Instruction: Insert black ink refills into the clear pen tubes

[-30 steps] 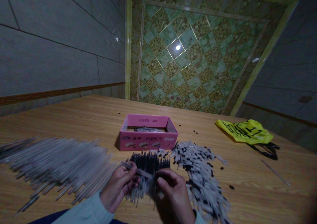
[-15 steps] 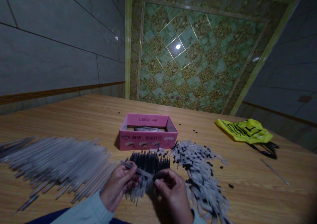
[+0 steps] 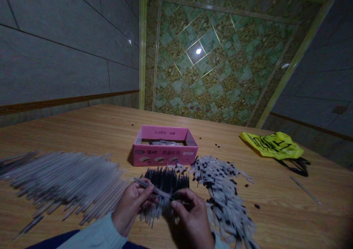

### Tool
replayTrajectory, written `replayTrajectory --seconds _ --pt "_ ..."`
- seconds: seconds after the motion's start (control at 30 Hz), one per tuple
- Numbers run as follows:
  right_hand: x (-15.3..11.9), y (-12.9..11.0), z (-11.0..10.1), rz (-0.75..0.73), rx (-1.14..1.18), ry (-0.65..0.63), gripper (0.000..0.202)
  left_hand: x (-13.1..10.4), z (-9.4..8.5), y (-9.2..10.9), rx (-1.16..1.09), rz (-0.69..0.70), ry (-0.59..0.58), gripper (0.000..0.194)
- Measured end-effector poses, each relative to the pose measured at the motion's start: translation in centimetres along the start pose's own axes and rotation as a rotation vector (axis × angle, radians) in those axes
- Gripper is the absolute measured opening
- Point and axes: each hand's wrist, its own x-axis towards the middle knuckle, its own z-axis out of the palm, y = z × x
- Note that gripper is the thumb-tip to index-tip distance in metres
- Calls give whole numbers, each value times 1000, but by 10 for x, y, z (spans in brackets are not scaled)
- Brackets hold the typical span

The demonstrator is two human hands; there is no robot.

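Observation:
My left hand (image 3: 135,204) is closed around a thin translucent plastic tube (image 3: 154,188), which slants down to the right. At the tube's right end my right hand (image 3: 191,214) pinches with thumb and forefinger; something small and dark shows there, too small to name. Behind and under the hands lies a bundle of thin sticks with black upper ends (image 3: 165,177) and pale lower ends. To the left spreads a wide pile of clear tubes (image 3: 68,179). Small translucent pieces mixed with black bits (image 3: 226,190) lie heaped beside my right hand.
A pink open box (image 3: 165,155) with pale thin items inside stands behind the bundle. At the right lie a yellow plastic bag (image 3: 273,145) with black print and a single thin stick (image 3: 306,191). Black bits dot the wooden table (image 3: 110,131). Tiled walls stand beyond.
Both hands stay almost in place on the tube. The fingers of my right hand have shifted slightly to the left at its end.

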Motion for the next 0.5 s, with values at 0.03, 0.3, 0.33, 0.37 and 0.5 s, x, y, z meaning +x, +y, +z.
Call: replayTrajectory --seconds 0.03,0.3,0.33,0.37,0.5 --pt "0 0 0 6 -10 -3 8 0 0 -1 1 2 -4 44" --pt "-1 10 3 15 130 25 6 2 -1 -3 46 68 -78 39" --pt "-1 12 4 38 176 22 7 2 -1 -3 58 87 -88 38" --pt "-1 14 6 60 216 17 9 1 -1 -3 71 103 -94 37" --pt "-1 16 9 101 282 -17 29 -1 -1 -2 136 148 -82 34"
